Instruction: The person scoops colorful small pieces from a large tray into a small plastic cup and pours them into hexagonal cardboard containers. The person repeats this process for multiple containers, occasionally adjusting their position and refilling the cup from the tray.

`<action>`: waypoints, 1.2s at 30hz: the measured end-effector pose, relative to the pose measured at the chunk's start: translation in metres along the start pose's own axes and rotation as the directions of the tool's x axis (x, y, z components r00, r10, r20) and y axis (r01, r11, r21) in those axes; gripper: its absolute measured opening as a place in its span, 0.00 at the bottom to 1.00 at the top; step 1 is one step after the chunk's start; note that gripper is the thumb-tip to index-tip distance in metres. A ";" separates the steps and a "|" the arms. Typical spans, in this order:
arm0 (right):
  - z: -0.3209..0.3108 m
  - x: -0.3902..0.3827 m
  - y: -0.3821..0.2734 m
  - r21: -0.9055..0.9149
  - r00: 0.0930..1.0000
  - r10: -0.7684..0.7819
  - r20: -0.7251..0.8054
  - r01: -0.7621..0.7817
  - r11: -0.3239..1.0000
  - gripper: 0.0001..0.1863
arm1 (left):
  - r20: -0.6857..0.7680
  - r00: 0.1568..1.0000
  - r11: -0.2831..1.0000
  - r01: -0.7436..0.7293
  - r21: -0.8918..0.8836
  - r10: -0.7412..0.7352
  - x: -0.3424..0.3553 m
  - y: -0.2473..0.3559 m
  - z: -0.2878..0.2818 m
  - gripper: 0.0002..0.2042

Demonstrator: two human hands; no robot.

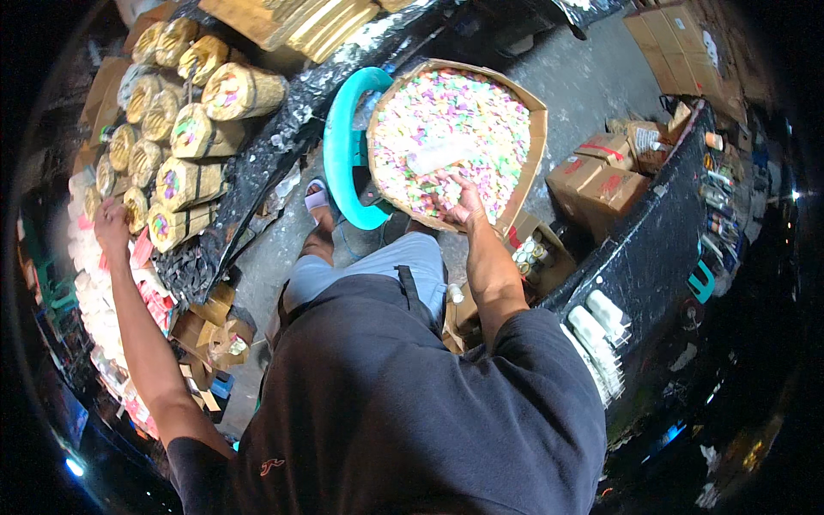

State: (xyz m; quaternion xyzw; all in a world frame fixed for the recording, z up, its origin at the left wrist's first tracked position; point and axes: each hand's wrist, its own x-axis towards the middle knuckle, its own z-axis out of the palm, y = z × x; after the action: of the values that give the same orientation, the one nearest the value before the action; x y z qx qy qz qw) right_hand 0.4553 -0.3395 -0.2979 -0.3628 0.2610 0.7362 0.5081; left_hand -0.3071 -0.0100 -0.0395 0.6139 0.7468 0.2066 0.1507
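Note:
My right hand [464, 204] is down among small pastel pieces [481, 112] that fill a large cardboard box [534, 142]. Its fingers curl around some of these pieces. Just beyond the fingertips, a clear plastic piece, perhaps a bag or cup [436, 155], lies on top of the heap. Out at the far left, my left hand [112, 227] is closed beside a stack of straw-coloured paper bundles [184, 182], some with colourful ends. White and pink packages [93, 296] lie under that arm. What its fingertips grip is too small to tell.
A turquoise plastic ring-shaped rim [336, 150] borders the box's left side. Closed cartons [596, 184] and an open carton with white cylinders [534, 253] stand to the right, before a black bench [648, 232]. Open cartons [215, 330] sit on the floor at left.

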 end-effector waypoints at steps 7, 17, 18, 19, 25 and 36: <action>-0.022 0.007 0.004 -0.179 0.956 -0.098 -0.276 0.049 0.983 0.23 | 0.024 0.999 0.998 -0.030 -0.053 0.031 -0.002 -0.018 0.002 0.20; 0.190 -0.088 0.062 -0.089 0.907 0.011 0.420 0.029 0.996 0.11 | 0.031 0.994 0.971 0.108 -0.213 -0.103 -0.043 0.046 -0.007 0.17; 0.234 -0.085 0.081 -0.113 0.871 0.111 0.478 -0.064 0.992 0.12 | 0.033 0.993 0.964 0.118 -0.240 -0.113 -0.043 0.046 -0.010 0.17; 0.296 -0.094 0.114 -0.118 0.877 0.146 0.457 -0.103 0.988 0.14 | 0.034 0.994 0.962 0.107 -0.252 -0.101 -0.044 0.045 -0.013 0.17; 0.513 -0.015 0.275 -0.406 0.740 0.259 0.621 0.022 0.913 0.11 | 0.064 0.997 0.886 0.076 -0.458 -0.052 -0.046 0.038 -0.006 0.15; 0.592 0.100 0.421 -0.558 0.786 -0.020 0.618 0.456 0.693 0.08 | 0.037 0.999 0.853 0.040 -0.520 -0.025 -0.050 0.034 -0.010 0.16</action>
State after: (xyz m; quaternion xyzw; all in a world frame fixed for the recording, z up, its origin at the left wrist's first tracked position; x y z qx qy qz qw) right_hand -0.1205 0.0160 -0.0158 -0.3191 -0.2436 0.7753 0.4875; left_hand -0.2733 -0.0547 -0.0154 0.5405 0.6713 0.3893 0.3250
